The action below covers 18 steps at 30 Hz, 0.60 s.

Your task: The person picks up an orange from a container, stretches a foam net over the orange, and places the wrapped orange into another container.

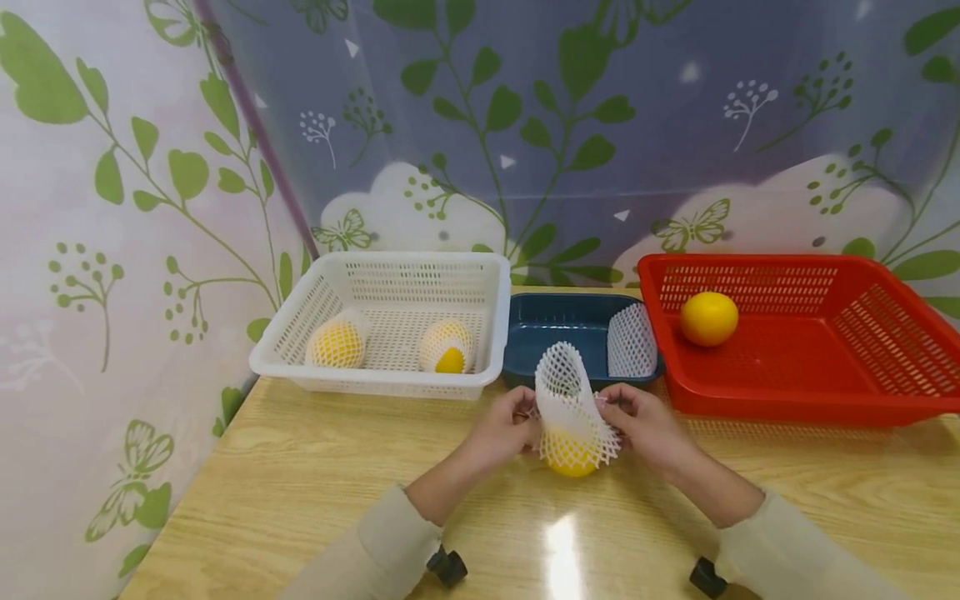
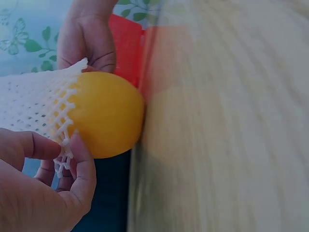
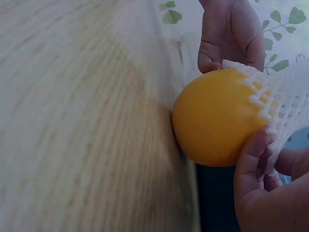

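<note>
A yellow round fruit (image 1: 572,465) sits on the table in front of the dark blue basin, its upper part inside a white foam net sleeve (image 1: 566,392). The sleeve's far end stands up loose and hollow above the fruit. My left hand (image 1: 506,427) pinches the sleeve's edge on the left side between thumb and fingers. On the other side my right hand (image 1: 647,425) pinches the opposite edge. In the left wrist view the lower part of the fruit (image 2: 112,116) is bare. The right wrist view shows the netting (image 3: 285,104) stretched outward from the fruit.
A white basket (image 1: 382,379) at the left holds two net-wrapped yellow fruits (image 1: 335,344). The dark blue basin (image 1: 558,312) contains another foam net sleeve (image 1: 632,342). In the red basket (image 1: 810,350) at the right lies one bare yellow fruit (image 1: 708,318). A patterned curtain hangs behind.
</note>
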### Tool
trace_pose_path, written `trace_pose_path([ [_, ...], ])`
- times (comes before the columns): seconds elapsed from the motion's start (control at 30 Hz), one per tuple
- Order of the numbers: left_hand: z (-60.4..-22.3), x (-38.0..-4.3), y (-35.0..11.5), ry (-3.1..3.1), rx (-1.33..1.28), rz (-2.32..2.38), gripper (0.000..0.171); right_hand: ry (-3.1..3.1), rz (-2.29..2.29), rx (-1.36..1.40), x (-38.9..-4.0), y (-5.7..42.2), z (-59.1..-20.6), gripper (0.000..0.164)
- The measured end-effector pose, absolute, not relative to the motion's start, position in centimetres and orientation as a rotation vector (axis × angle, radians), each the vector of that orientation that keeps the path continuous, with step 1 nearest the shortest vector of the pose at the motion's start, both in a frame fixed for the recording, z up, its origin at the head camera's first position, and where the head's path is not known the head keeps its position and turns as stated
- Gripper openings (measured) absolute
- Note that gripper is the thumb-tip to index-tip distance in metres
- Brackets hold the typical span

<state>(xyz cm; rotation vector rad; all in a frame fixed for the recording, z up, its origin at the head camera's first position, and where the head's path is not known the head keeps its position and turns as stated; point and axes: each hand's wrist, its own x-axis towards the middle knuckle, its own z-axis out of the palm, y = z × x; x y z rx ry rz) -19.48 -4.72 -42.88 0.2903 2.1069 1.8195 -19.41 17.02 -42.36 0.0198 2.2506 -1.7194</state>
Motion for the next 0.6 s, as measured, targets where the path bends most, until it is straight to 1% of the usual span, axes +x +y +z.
trace_pose_path([
  [0.13, -42.4, -19.0, -4.8, 2.087, 0.309, 1.804, 0.019, 2.262, -1.714, 0.0, -19.2, 17.2, -42.9, 0.025],
  [0.37, -41.0, -17.9, -4.9, 2.091, 0.261, 1.791, 0.019, 2.136, -1.802, -0.016, -18.9, 17.4, -43.8, 0.026],
  [0.47, -41.3, -18.0, -4.8, 2.078, 0.229, 1.803, 0.016, 2.143, -1.807, -0.01, -18.9, 17.4, -44.0, 0.027],
  [0.6, -42.8, -18.5, -4.6, 2.023, 0.103, 1.842, 0.014, 2.146, -1.807, -0.018, -18.9, 17.4, -44.1, 0.028],
])
